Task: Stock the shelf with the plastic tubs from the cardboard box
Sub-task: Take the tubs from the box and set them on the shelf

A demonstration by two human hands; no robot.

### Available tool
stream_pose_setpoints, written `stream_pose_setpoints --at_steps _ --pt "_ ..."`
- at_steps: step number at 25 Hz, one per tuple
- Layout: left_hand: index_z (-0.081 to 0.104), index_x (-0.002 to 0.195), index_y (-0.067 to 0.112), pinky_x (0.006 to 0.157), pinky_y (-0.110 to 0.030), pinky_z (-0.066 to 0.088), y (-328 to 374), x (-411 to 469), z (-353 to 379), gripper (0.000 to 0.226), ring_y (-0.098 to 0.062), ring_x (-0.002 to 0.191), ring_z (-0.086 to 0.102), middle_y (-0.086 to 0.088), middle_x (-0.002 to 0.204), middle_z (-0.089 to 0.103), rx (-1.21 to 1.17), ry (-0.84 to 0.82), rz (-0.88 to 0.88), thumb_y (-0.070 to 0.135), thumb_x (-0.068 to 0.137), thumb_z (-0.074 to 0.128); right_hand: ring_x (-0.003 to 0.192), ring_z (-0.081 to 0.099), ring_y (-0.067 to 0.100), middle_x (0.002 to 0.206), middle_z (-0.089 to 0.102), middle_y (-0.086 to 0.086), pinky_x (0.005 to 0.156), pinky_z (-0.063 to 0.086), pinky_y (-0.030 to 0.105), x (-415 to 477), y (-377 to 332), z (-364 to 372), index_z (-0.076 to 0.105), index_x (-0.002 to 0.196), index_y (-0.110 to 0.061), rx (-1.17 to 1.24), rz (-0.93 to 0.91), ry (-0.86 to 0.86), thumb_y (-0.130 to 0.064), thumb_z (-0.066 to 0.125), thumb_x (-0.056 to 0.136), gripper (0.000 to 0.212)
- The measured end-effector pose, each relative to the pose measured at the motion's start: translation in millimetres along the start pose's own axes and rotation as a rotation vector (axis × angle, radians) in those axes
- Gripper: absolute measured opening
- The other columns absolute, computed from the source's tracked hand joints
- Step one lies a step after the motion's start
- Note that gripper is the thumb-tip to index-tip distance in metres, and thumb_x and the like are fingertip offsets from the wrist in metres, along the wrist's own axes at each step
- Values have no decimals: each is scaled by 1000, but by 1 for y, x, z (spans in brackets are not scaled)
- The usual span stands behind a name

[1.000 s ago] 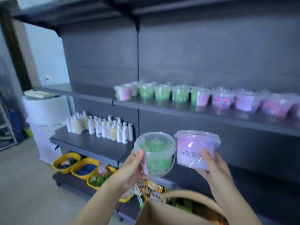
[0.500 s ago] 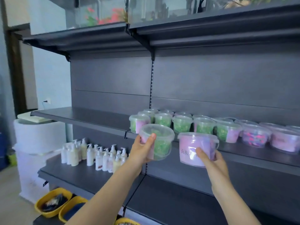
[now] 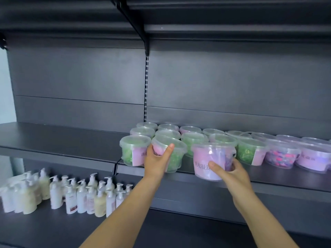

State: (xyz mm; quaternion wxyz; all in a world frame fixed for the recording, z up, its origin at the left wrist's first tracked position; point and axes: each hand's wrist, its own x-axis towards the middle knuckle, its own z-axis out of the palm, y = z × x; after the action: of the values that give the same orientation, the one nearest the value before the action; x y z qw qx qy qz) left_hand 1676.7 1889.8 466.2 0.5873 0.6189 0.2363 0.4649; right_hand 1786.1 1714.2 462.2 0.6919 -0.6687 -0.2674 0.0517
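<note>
My hands have lifted both tubs to the front edge of the dark grey metal shelf (image 3: 62,138). My left hand (image 3: 157,158) wraps the tilted clear, green-filled plastic tub (image 3: 176,158); my right hand (image 3: 231,169) curls round the pink-labelled clear tub (image 3: 206,156). Only setting down remains, I judge.

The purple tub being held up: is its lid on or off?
On: a clear lid sits across the top of the purple tub.
</note>
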Motion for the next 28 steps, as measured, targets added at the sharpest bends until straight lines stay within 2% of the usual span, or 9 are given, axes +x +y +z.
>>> stream_pose_setpoints --at_steps 4,7,11,13,17,19,22,25,28 --pt "48 125 23 102 -33 44 -16 17 4 73 -16 118 54 5 124 58 45 -1 -27 59 66 71 105 60 19 116 63 -1 86 46 31 4 4 14 53 125 -17 -14 8 15 -27 83 67 65" --pt "39 134 20 107 -44 39 -15 27 8 106 -23 126 46 0 132 51 185 5 -82 79 49 56 107 60 19 117 62 0 89 46 32 6 10 20 53 125 -17 -3 18 41 -29 83 67 67" --pt "26 140 12 109 -48 30 -13 33 11 105 -35 131 38 -9 140 44 506 -37 -232 81 64 50 106 61 18 116 64 -1 90 48 33 7 12 19 53 126 -18 10 22 40 -28 83 68 66" --pt "31 138 9 108 -47 33 -12 37 10 108 -35 128 41 -9 138 46 502 -65 -227 83 61 50 104 61 16 115 64 -2 87 47 30 5 12 16 54 126 -17 18 16 43 -26 82 69 64" --pt "48 128 8 103 -41 42 -22 44 4 127 -30 118 53 -8 127 58 496 -87 -199 90 32 39 101 62 13 112 65 -4 82 45 26 0 10 11 56 122 -19 30 10 34 -25 81 71 57" --pt "52 123 3 98 -40 46 -22 40 -4 122 -31 113 56 -13 121 61 505 -90 -193 86 35 39 103 62 14 112 65 -5 84 45 26 -3 7 6 56 123 -19 13 3 35 -25 81 70 58" --pt "49 123 -2 97 -37 44 -7 10 -12 95 -34 117 52 -18 123 56 480 -121 -119 68 59 51 105 61 13 113 65 -6 88 44 27 -10 0 -7 56 123 -20 18 -4 36 -26 80 71 58" --pt "44 130 10 94 -27 36 2 -23 -1 62 -23 124 45 -7 134 44 397 -234 -75 47 83 61 104 62 13 110 67 -6 90 46 29 -24 -8 -27 61 110 -24 43 -14 43 -25 78 72 42" --pt "45 127 19 101 -34 44 11 -57 28 49 -17 122 50 2 134 48 201 -419 -95 42 87 59 98 64 10 104 69 -7 86 46 26 -44 -14 -53 62 98 -26 80 -29 57 -25 77 72 30"
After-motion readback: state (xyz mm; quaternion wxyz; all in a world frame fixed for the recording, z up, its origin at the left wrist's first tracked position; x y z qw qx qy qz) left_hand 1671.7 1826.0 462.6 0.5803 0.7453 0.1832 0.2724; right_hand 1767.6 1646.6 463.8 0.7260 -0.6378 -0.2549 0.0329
